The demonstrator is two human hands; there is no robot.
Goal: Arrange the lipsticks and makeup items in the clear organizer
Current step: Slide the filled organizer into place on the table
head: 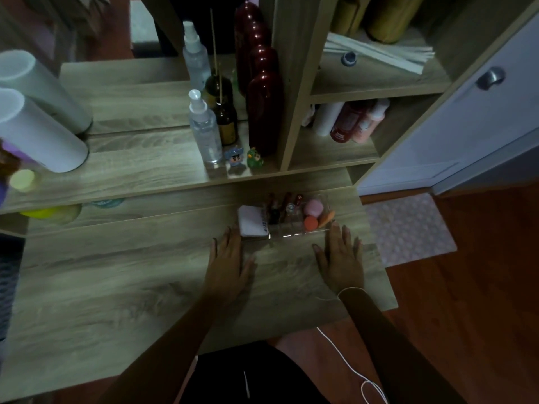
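Note:
The clear organizer (291,233) sits on the wooden desk near its right edge. Several lipsticks (278,207) stand in its middle slots. A pink sponge (313,207), an orange sponge (311,223) and a small orange carrot-shaped item (327,218) fill its right end. A white flat case (251,221) lies at its left end. My left hand (229,259) rests flat on the desk just in front of the white case, fingers spread, holding nothing. My right hand (341,258) lies flat by the organizer's right front corner, also holding nothing.
A raised shelf behind holds a spray bottle (204,129), a brown reed-diffuser bottle (226,121), a tall dark red bottle (264,112) and two small figurines (245,157). White cylinders (38,132) stand at the left. Shelf cubbies with bottles are at the right, then a white door (466,118).

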